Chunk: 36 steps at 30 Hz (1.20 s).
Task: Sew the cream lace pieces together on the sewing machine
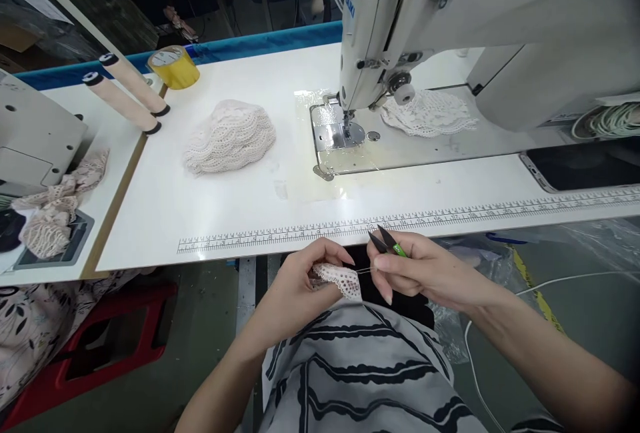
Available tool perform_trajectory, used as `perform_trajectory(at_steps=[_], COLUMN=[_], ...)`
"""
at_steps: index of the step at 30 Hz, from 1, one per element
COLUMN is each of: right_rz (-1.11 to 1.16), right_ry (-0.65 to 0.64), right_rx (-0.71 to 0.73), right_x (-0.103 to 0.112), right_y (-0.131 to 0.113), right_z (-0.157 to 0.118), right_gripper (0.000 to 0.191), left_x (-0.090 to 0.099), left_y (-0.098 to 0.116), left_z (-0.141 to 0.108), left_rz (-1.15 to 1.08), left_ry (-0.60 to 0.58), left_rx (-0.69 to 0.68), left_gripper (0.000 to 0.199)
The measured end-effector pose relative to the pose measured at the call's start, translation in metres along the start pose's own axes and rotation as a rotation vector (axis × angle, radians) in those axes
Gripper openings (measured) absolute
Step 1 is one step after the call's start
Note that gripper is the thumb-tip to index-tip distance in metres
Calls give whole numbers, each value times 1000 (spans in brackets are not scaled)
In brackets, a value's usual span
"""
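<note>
My left hand (305,286) is closed on a strip of white lace (341,279), held over my lap just off the table's front edge. To its right, my right hand (417,269) is wrapped round small thread snips (387,241) with black blades and a green part, their tips pointing up and left. Thin threads (367,271) run from the end of the lace to the fingers of my right hand. The blades stand apart from each other and do not touch the lace.
A sewing machine (370,33) stands behind my hands, with lace (430,113) beside its needle. A lace pile (233,136), yellow tape (175,67) and two thread cones (123,103) lie to the left. A phone (585,165) is at the right, by a printed ruler (300,231).
</note>
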State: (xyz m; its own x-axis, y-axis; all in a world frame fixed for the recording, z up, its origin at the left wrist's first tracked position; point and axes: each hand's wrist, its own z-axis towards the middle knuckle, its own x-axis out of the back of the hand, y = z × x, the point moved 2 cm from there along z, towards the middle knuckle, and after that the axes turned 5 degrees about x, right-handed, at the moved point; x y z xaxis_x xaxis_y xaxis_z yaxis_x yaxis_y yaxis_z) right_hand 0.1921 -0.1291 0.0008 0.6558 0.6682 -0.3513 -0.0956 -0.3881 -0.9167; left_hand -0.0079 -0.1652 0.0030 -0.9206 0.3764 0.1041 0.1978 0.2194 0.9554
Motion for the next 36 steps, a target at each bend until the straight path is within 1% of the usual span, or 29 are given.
perform_trajectory(at_steps=[2, 4, 8, 10, 12, 15, 17, 20, 23, 25, 27, 30, 32, 34, 36], right_rz=[-14, -23, 38, 22, -57, -249, -366, -495, -603, -665, -710, -771, -804, -815, -825], right_ry=[46, 72, -3, 16, 62, 151, 211, 261, 303, 332, 343, 383, 422, 391, 300], right_rx=[12, 28, 46, 40, 45, 87, 120, 143, 152, 172, 195, 293, 413, 501, 497], right_x=[2, 2, -2, -3, -3, -2, -2, -6, -9, -10, -10, -9, -10, -13, -18], right_y=[-1, -3, -7, -8, -9, -15, -20, -26, -31, -32, -32, -31, -31, -30, -27], right_z=[0, 1, 3, 4, 5, 5, 4, 2, 1, 0, 0, -2, -7, -11, -13], right_gripper=[21, 21, 25, 26, 25, 21, 19, 17, 20, 20, 19, 17, 25, 29, 29], left_x=[0, -1, -2, -2, -2, -2, -2, -1, -1, -1, -1, -1, 0, 1, 1], left_y=[3, 4, 2, 2, 2, 4, 6, 7, 6, 5, 5, 5, 5, 4, 3], left_z=[0, 0, 0, -1, -2, -3, -4, -3, -3, -3, -4, -5, -6, -6, -7], left_rz=[86, 93, 60, 83, 97, 69, 41, 38, 57, 65, 85, 163, 242, 324, 399], left_ry=[16, 17, -10, -11, -24, -61, -52, 32, 124, 160, 195, 277, 353, 427, 484], left_rx=[-32, -67, -91, -85, -62, -27, -53, -169, -293, -369, -455, -566, -622, -674, -710], left_gripper=[20, 15, 11, 11, 11, 15, 17, 17, 23, 27, 27, 24, 26, 30, 32])
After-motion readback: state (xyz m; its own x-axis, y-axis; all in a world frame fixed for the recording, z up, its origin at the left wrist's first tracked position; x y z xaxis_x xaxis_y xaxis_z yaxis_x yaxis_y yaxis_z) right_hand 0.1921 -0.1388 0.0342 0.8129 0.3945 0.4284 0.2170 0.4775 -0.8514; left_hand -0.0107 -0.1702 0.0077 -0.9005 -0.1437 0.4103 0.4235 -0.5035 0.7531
